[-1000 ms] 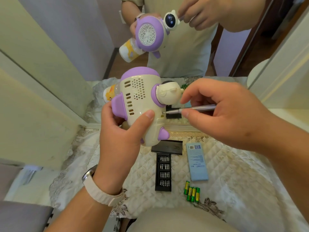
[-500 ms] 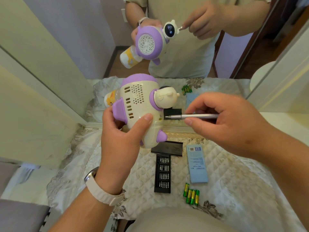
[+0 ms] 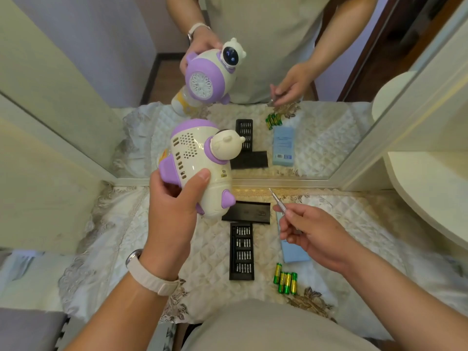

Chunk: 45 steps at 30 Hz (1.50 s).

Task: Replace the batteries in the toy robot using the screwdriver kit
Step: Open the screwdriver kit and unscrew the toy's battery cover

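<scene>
Over quilted cloth, left fingers clasp toy robot; right fingers pinching screwdriver half-hide blue box.

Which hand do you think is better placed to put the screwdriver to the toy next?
Probably the right hand: it pinches the screwdriver, its tip free, just beside the toy. The left hand is busy gripping the toy.

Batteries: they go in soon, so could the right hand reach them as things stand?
Likely yes: the batteries lie uncovered on the cloth near the right hand, nothing between. But that hand pinches the screwdriver, so it may need to set that down first.
</scene>
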Each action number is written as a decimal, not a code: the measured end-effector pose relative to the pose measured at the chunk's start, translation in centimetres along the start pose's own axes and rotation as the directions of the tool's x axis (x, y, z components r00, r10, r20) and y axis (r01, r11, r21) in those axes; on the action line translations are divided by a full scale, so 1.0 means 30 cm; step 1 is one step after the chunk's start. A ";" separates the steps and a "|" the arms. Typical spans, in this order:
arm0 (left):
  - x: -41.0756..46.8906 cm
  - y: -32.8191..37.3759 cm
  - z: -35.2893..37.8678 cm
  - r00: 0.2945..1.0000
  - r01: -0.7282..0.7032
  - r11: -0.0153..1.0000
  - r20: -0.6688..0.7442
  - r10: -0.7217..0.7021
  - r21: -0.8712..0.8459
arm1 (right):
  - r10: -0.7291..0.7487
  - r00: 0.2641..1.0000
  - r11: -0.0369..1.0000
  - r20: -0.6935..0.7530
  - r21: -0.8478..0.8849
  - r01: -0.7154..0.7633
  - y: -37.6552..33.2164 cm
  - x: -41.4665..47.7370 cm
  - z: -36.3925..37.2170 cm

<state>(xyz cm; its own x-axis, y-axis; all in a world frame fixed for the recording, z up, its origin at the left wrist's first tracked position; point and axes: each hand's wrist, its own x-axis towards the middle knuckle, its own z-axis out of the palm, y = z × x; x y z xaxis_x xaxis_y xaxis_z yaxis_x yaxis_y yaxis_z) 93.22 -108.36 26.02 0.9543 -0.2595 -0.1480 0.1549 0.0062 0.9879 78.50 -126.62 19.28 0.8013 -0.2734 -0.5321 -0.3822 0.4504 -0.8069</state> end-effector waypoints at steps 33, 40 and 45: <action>0.041 -0.120 -0.094 0.996 0.083 0.996 0.015 -0.083 0.030 | 0.039 0.973 0.417 -0.228 -0.881 -0.223 0.310 0.267 0.015; -0.008 -0.102 -0.040 0.997 0.043 0.997 0.058 -0.047 0.069 | -0.210 0.977 0.655 0.026 -0.739 0.161 0.006 0.053 0.081; -0.057 -0.085 0.008 0.997 -0.047 0.994 0.061 0.041 0.102 | -0.445 0.895 0.734 0.034 -0.559 0.385 -0.142 -0.064 0.168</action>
<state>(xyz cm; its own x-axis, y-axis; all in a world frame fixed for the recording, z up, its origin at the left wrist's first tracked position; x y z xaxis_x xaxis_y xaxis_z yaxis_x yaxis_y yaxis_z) 91.12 -108.18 23.78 0.9424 -0.3178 -0.1046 0.0833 -0.0801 0.9933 80.91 -123.74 25.04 0.9027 -0.4163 -0.1090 -0.2290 -0.2503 -0.9407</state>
